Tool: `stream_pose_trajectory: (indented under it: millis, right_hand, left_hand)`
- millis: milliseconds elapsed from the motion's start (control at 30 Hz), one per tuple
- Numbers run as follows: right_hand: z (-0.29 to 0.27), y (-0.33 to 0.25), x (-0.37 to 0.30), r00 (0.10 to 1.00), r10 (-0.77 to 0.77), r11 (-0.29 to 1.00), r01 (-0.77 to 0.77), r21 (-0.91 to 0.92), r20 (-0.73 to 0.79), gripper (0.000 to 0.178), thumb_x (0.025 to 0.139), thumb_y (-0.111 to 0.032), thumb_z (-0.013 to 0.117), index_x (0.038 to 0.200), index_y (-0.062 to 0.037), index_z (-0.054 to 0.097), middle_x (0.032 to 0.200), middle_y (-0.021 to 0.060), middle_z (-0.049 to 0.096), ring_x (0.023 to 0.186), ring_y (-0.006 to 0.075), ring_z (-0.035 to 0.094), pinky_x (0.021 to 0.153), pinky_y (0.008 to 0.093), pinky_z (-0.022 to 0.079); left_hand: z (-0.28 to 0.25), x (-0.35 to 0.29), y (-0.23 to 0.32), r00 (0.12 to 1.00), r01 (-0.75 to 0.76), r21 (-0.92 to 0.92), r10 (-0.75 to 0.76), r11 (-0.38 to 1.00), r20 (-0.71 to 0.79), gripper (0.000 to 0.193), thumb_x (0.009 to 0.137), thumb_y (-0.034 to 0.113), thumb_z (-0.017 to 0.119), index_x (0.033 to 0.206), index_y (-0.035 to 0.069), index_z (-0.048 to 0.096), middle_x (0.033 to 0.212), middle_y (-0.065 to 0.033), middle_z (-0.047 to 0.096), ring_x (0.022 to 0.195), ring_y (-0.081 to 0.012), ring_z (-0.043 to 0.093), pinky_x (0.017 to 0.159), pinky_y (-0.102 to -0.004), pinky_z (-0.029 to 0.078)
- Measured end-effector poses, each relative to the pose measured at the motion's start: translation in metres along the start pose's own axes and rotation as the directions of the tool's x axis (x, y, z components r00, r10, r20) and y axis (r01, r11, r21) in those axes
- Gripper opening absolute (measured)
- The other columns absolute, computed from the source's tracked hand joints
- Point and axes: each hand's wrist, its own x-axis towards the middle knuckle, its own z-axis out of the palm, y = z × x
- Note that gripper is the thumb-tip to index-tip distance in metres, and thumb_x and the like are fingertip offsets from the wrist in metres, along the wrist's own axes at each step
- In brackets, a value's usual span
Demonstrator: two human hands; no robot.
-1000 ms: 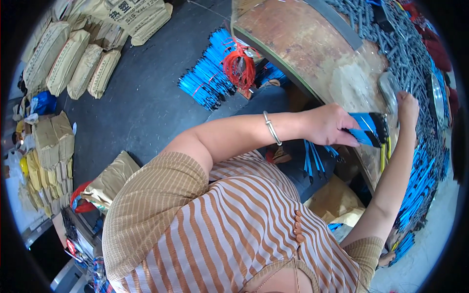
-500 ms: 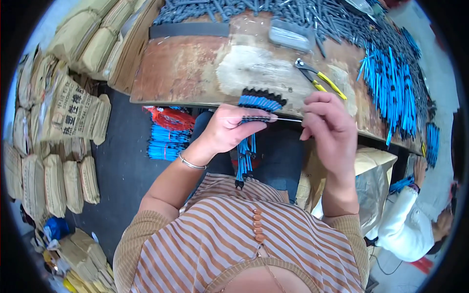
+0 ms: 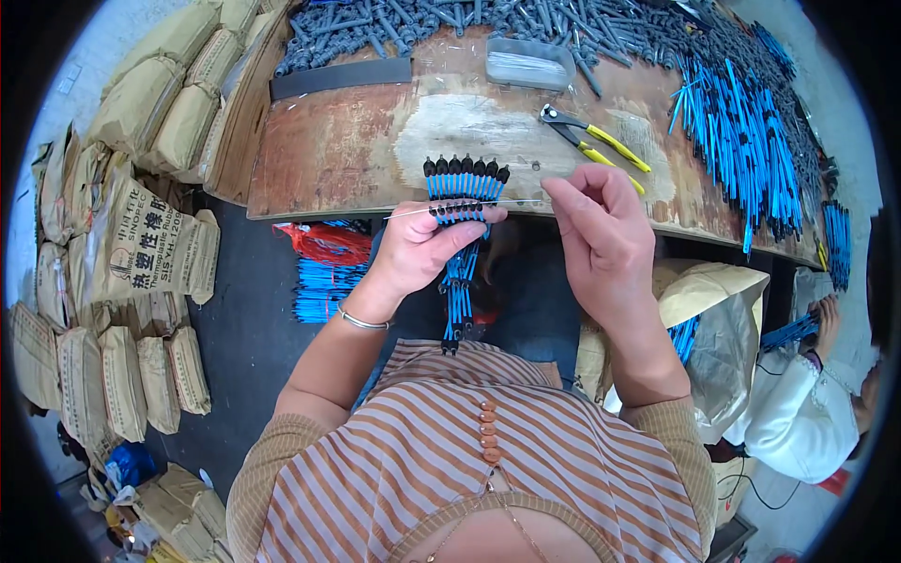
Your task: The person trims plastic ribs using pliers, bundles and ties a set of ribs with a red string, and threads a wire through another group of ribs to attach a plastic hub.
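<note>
My left hand [image 3: 418, 246] is closed round a row of blue sticks with black ribbed ends [image 3: 466, 176], gripped side by side. A thin pale metal rod [image 3: 511, 201] runs crosswise through the row and sticks out on both sides. Below the fingers, more of the blue lengths with black ends [image 3: 457, 305] hang toward my lap. To the right, my right hand [image 3: 608, 225] is raised with its fingers drawn together, the tips close to the rod's right end. Whether they pinch anything is too small to make out.
On the wooden table [image 3: 328, 150] lie yellow-handled pliers [image 3: 601, 145], a clear box of thin rods [image 3: 530, 66], a grey strip [image 3: 343, 79], piled grey parts [image 3: 404, 23] and blue sticks [image 3: 741, 141]. Paper sacks [image 3: 155, 249] stand left. A co-worker's white sleeve [image 3: 784, 418] shows at right.
The rod now reaches further out on the left of the row and less on the right. My right hand has come slightly left, and the held row has tilted more upright.
</note>
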Motion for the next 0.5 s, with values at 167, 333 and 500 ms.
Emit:
stream_pose_trajectory:
  millis: [167,333,500]
  right_hand:
    - [0.0002,-0.0008,0.0009,1.0,0.004,1.0,-0.004,-0.02,0.0,0.02,0.074,0.008,0.061,0.093,0.0,0.063,0.082,0.0077,0.052,0.069,0.0173,0.054,0.061,0.0239,0.044]
    - [0.0008,-0.002,0.0001,1.0,0.0,1.0,0.0,-0.008,-0.011,0.02,0.074,0.008,0.06,0.092,-0.0003,0.063,0.082,0.0077,0.052,0.069,0.0172,0.054,0.061,0.0235,0.044]
    - [0.0016,-0.0035,0.0018,1.0,-0.014,1.0,0.014,-0.017,-0.01,0.02,0.075,0.008,0.06,0.092,-0.0003,0.063,0.081,0.0077,0.052,0.069,0.017,0.054,0.061,0.0234,0.044]
  left_hand:
    - [-0.0003,0.0003,0.0004,1.0,-0.027,0.011,0.027,1.0,0.006,0.019,0.081,0.004,0.06,0.099,0.002,0.065,0.096,-0.0067,0.067,0.091,-0.0133,0.061,0.081,-0.0257,0.047]
    - [-0.0011,0.0,0.0014,0.999,-0.036,0.063,0.035,0.997,0.019,0.018,0.082,0.004,0.06,0.099,0.002,0.065,0.096,-0.0063,0.067,0.091,-0.0131,0.061,0.081,-0.0254,0.046]
    - [-0.0005,-0.0016,0.0016,1.0,-0.02,-0.004,0.02,1.0,-0.005,0.018,0.082,0.005,0.06,0.099,0.002,0.065,0.095,-0.0062,0.067,0.09,-0.0127,0.061,0.08,-0.0254,0.047]
